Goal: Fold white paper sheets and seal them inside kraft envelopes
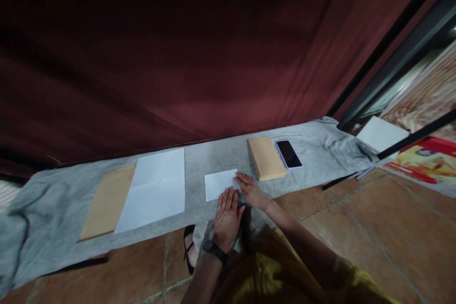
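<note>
A small folded white sheet of paper (217,184) lies flat on the grey cloth in front of me. My left hand (228,211), with a dark watch at the wrist, rests with outstretched fingers on the paper's near edge. At its right edge, my right hand (249,189) lies flat, fingers extended over the corner. Left of the folded paper is a larger white sheet (156,190) with a crease across it. It partly overlaps or adjoins a brown envelope (109,199) further left. A stack of brown envelopes (266,157) sits just beyond my right hand.
Grey cloth (195,204) covers the narrow bench. A phone (289,154) lies right of the envelope stack. Dark red fabric (213,80) hangs behind the bench. Dark metal bars (416,133) and a red and yellow printed box (425,159) stand at the right. Tiled floor (138,266) shows below.
</note>
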`<action>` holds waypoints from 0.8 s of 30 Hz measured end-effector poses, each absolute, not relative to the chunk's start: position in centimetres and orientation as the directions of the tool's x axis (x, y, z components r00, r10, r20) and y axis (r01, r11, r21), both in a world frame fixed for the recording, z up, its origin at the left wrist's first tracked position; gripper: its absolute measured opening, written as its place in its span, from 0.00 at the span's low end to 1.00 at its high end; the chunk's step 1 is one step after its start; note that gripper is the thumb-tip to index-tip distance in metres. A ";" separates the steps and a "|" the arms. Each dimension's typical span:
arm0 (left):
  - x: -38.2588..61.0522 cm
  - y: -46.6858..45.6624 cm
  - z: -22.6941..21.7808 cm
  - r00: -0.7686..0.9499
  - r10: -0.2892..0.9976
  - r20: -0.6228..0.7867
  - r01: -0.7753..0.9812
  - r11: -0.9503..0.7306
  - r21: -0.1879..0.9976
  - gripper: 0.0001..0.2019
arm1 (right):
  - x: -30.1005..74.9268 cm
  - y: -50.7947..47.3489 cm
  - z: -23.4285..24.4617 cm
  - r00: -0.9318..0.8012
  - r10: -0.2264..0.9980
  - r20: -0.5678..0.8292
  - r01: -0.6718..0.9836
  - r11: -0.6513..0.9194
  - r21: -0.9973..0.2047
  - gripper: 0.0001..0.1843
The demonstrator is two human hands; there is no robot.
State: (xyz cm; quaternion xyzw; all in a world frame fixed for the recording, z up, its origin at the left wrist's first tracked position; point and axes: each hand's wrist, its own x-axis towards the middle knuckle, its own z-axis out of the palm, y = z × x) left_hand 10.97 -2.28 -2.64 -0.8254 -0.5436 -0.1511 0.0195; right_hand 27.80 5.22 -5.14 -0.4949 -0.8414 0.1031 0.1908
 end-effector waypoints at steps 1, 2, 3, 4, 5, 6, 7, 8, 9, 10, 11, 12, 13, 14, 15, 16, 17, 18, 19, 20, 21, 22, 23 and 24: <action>11.3 -2.2 -2.9 0.369 0.893 0.259 0.901 -0.411 0.135 0.27 | 27.8 5.1 -5.0 -0.436 0.871 0.226 0.795 0.491 -0.357 0.26; 11.4 -2.2 -3.2 0.372 0.894 0.251 0.901 -0.412 0.134 0.27 | 27.8 5.0 -4.8 -0.436 0.869 0.235 0.796 0.494 -0.351 0.26; 11.5 -2.2 -3.4 0.374 0.894 0.246 0.901 -0.413 0.130 0.27 | 27.8 4.9 -4.7 -0.436 0.866 0.245 0.796 0.498 -0.343 0.26; 11.4 -2.2 -3.6 0.377 0.894 0.243 0.902 -0.414 0.125 0.28 | 27.8 4.8 -4.5 -0.437 0.863 0.254 0.797 0.503 -0.335 0.26; 11.3 -2.2 -3.7 0.381 0.893 0.241 0.901 -0.417 0.119 0.28 | 27.8 4.9 -4.4 -0.440 0.860 0.261 0.796 0.507 -0.329 0.26; 11.2 -2.2 -3.7 0.385 0.891 0.240 0.901 -0.419 0.114 0.28 | 27.7 4.9 -4.3 -0.441 0.858 0.265 0.795 0.510 -0.327 0.27; 11.1 -2.2 -3.7 0.387 0.890 0.240 0.900 -0.421 0.109 0.28 | 27.7 5.1 -4.2 -0.439 0.858 0.266 0.795 0.509 -0.330 0.26; 11.1 -2.2 -3.8 0.387 0.890 0.241 0.901 -0.421 0.106 0.28 | 27.6 5.3 -4.1 -0.434 0.861 0.265 0.795 0.505 -0.336 0.26; 11.1 -2.2 -3.8 0.386 0.890 0.243 0.902 -0.419 0.102 0.28 | 27.6 5.6 -4.0 -0.427 0.866 0.261 0.796 0.497 -0.345 0.25; 11.1 -2.2 -3.8 0.387 0.889 0.244 0.903 -0.419 0.098 0.28 | 27.5 5.9 -4.0 -0.418 0.871 0.256 0.799 0.487 -0.353 0.25; 11.2 -2.2 -3.8 0.386 0.889 0.246 0.903 -0.418 0.094 0.27 | 27.4 6.2 -3.9 -0.409 0.877 0.251 0.801 0.477 -0.361 0.24; 11.3 -2.2 -3.9 0.385 0.889 0.247 0.904 -0.417 0.092 0.27 | 27.4 6.4 -3.9 -0.402 0.882 0.246 0.803 0.469 -0.367 0.24; 11.5 -2.1 -3.9 0.382 0.890 0.248 0.906 -0.414 0.090 0.26 | 27.3 6.6 -3.9 -0.395 0.886 0.243 0.805 0.462 -0.372 0.25; 11.6 -2.1 -3.9 0.378 0.892 0.247 0.908 -0.410 0.090 0.26 | 27.3 6.8 -3.9 -0.390 0.889 0.242 0.807 0.456 -0.376 0.25; 11.7 -2.1 -3.9 0.374 0.894 0.247 0.909 -0.406 0.091 0.26 | 27.2 6.9 -4.0 -0.385 0.891 0.242 0.807 0.452 -0.379 0.25; 11.8 -2.1 -3.9 0.371 0.896 0.245 0.911 -0.403 0.093 0.26 | 27.2 6.9 -4.0 -0.380 0.892 0.244 0.808 0.449 -0.382 0.25; 11.9 -2.2 -3.8 0.369 0.897 0.241 0.911 -0.401 0.096 0.26 | 27.2 6.9 -4.0 -0.376 0.893 0.247 0.808 0.447 -0.384 0.25; 12.0 -2.2 -3.7 0.369 0.899 0.236 0.911 -0.400 0.099 0.26 | 27.2 6.9 -4.0 -0.372 0.894 0.251 0.808 0.445 -0.387 0.25; 12.0 -2.2 -3.6 0.366 0.902 0.231 0.912 -0.397 0.105 0.26 | 27.1 6.8 -4.0 -0.369 0.894 0.255 0.807 0.444 -0.389 0.25; 12.1 -2.2 -3.5 0.361 0.905 0.226 0.913 -0.392 0.112 0.26 | 27.1 6.8 -4.0 -0.368 0.893 0.259 0.806 0.445 -0.391 0.25; 12.1 -2.1 -3.4 0.354 0.909 0.220 0.915 -0.385 0.119 0.26 | 27.1 6.7 -4.0 -0.366 0.893 0.262 0.805 0.445 -0.391 0.25; 12.1 -2.1 -3.3 0.347 0.913 0.214 0.917 -0.378 0.125 0.25 | 27.0 6.7 -4.0 -0.367 0.892 0.264 0.806 0.446 -0.389 0.25; 12.1 -2.1 -3.2 0.343 0.916 0.207 0.919 -0.373 0.129 0.25 | 27.0 6.6 -4.0 -0.368 0.891 0.264 0.808 0.447 -0.384 0.25; 12.1 -2.1 -3.2 0.340 0.919 0.201 0.920 -0.370 0.131 0.24 | 26.9 6.6 -4.0 -0.369 0.891 0.265 0.811 0.447 -0.377 0.25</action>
